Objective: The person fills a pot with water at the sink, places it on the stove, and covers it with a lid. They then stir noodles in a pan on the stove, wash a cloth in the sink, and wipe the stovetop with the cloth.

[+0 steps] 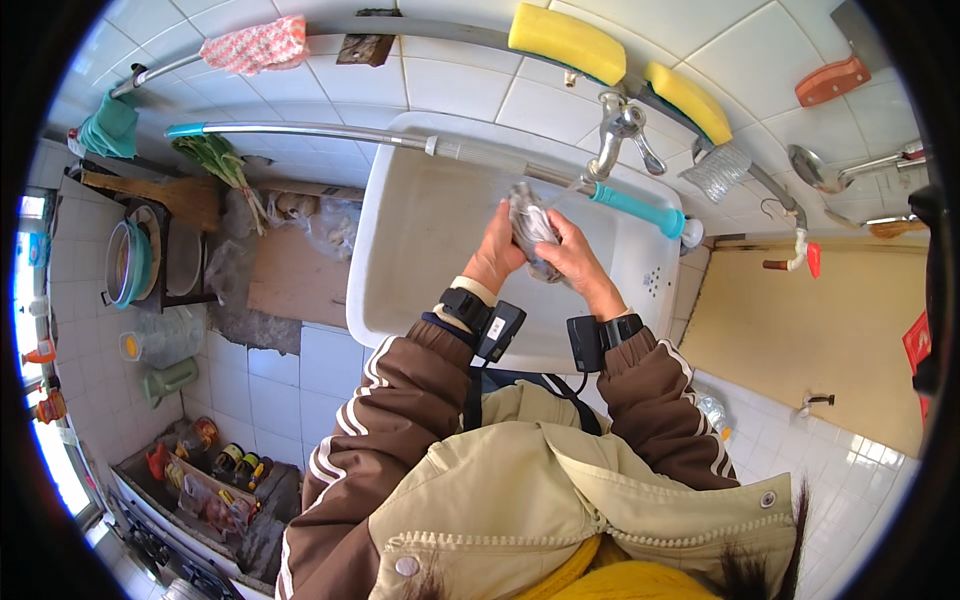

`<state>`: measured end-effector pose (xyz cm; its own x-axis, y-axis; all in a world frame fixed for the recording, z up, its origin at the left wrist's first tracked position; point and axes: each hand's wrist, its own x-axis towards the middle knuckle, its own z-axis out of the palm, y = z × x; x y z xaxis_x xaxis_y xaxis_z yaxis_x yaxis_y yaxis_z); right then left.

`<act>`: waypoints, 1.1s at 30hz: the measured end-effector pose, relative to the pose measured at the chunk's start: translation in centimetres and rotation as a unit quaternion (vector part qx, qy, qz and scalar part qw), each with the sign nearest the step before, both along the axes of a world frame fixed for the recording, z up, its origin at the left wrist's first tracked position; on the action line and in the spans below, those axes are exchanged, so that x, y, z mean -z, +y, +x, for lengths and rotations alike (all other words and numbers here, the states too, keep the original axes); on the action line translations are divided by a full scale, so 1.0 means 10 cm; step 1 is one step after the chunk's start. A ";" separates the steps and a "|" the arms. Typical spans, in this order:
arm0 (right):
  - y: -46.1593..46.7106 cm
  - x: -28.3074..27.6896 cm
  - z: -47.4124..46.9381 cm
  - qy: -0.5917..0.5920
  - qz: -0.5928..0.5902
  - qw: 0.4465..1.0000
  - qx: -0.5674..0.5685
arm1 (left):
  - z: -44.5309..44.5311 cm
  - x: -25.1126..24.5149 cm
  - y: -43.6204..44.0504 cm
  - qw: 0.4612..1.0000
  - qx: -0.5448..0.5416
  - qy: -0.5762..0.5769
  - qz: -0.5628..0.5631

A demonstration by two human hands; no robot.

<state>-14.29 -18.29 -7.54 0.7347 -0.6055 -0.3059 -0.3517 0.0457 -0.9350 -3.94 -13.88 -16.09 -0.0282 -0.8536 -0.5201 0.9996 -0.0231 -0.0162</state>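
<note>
Both of my hands are over the white ceramic sink, holding a wet, crumpled grey cloth between them. My left hand grips its left side, with part of the fingers hidden. On the other side, my right hand holds it with the thumb across its front. The cloth is just below and left of the chrome tap, and a thin stream of water seems to reach it. A metal pole with a turquoise end lies across the back of the sink, behind the cloth.
Yellow sponges and a pink-white cloth rest along the wall pipe. Spring onions and a brown board are left of the sink. Ladles hang at right, above a yellowish panel. Bottles stand in a lower-left recess.
</note>
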 end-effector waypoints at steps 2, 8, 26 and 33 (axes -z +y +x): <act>0.06 -0.05 0.01 0.003 -0.051 0.998 -0.021 | -0.01 0.01 -0.05 1.000 0.006 -0.019 0.017; 0.11 0.17 0.14 0.149 -0.255 0.955 0.013 | -0.12 0.03 -0.06 0.995 -0.018 -0.055 0.082; -0.15 0.19 0.00 -0.005 0.113 0.991 0.073 | -0.09 -0.28 0.17 0.998 -0.047 -0.047 -0.002; 0.19 0.01 0.01 -0.005 -0.113 0.992 0.051 | -0.06 -0.04 0.11 0.999 -0.033 -0.030 -0.018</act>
